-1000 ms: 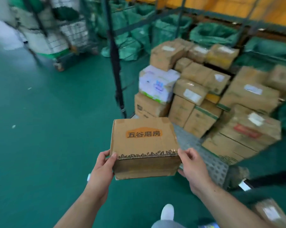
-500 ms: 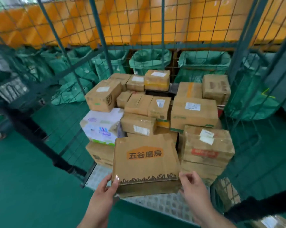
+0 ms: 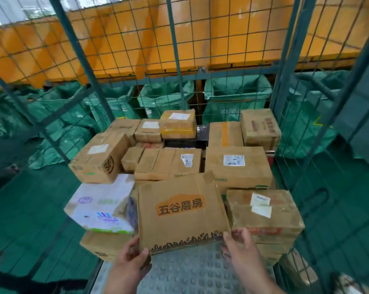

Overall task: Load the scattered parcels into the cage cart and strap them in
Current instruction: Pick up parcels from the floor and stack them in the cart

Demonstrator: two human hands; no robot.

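I hold a brown cardboard parcel (image 3: 182,211) with an orange printed label, tilted up over the front of the cage cart's studded metal floor (image 3: 192,272). My left hand (image 3: 129,262) grips its near left corner and my right hand (image 3: 240,249) grips its near right corner. The parcel sits between a white printed box (image 3: 101,206) on the left and a taped brown box (image 3: 266,215) on the right. Several more stacked cardboard parcels (image 3: 236,164) fill the cart behind it.
Green wire-mesh cage walls (image 3: 319,145) stand on the left, back and right. Green sacks (image 3: 234,96) hang behind the cart under an orange barrier. Green floor lies on both sides. A black strap (image 3: 35,283) crosses the lower left corner.
I have stepped up to the cart and moved the parcel forward, in over the cart floor, between the white box and the taped box. Both hands still grip it.
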